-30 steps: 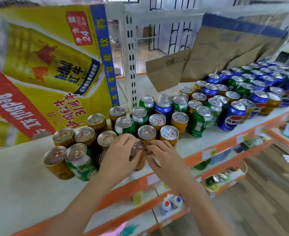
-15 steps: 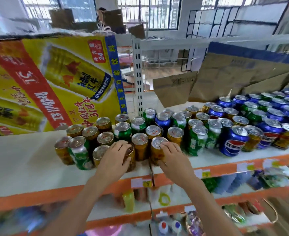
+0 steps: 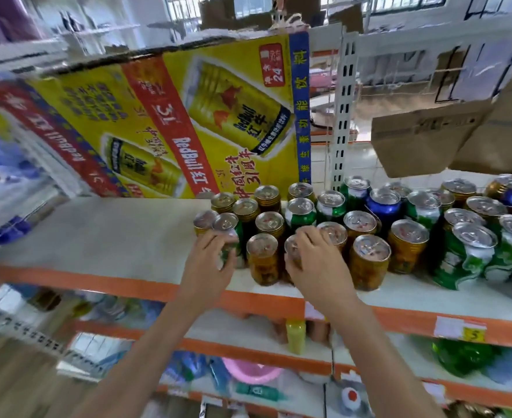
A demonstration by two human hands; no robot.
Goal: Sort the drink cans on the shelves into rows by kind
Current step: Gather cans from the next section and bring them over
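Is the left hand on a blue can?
No, the left hand grips a green can at the group's left end.

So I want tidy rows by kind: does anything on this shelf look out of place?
Yes. A green can in the left hand sits among gold cans at the cluster's left end, and a blue can stands among green ones.

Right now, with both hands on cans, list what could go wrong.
1. The left hand grips a green can packed against gold cans; pulling it out could topple them.
2. The front gold cans stand near the shelf edge; a nudge from the right hand might push one off.
3. A dented green can may stand unsteadily.
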